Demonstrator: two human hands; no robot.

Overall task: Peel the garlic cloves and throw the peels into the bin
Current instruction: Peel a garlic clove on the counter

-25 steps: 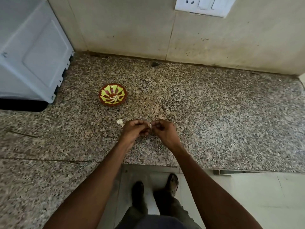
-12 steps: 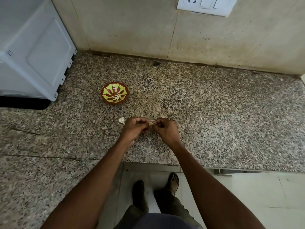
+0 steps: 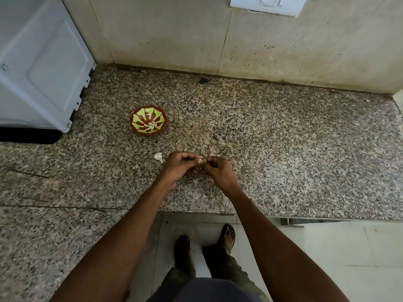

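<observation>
left hand, right hand, fingertips pinched together

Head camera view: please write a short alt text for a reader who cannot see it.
Two bare hands, left hand and right hand, meet fingertip to fingertip over a speckled granite counter, pinching a small garlic clove. A pale garlic piece lies beside the left hand, and a red and yellow-green patterned bowl holding peeled cloves stands behind.

Speckled granite counter in front of me, running to a beige tiled wall at its back edge. White switch plate high on the wall, toward the right. White appliance sits at the counter's left edge. Pale floor tiles below the front edge. Dim, flat light, soft shadows.
</observation>
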